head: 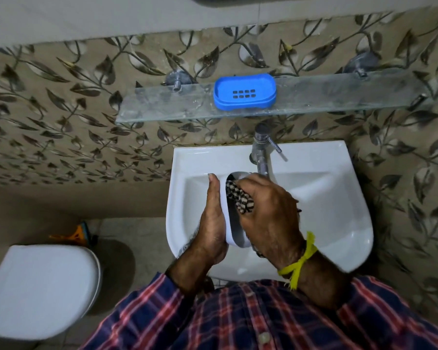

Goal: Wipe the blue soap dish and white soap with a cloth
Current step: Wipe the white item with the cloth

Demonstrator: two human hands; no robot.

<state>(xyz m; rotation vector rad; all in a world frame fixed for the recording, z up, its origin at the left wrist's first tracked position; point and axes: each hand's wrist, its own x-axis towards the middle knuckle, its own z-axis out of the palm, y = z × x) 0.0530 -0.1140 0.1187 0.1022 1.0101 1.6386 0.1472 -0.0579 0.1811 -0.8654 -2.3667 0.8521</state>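
Two hands are working over the sink (339, 198): left grip (213, 213) is bracing the white soap (224, 210) flat-fingered, right grip (268, 213) is clamping the cloth (238, 198) against it. Slick soap could be slipping free into the basin below the grips.

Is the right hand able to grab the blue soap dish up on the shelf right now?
Probably not yet. The right hand is busy pressing the cloth into the white object over the sink. Nothing blocks the blue soap dish on the glass shelf.
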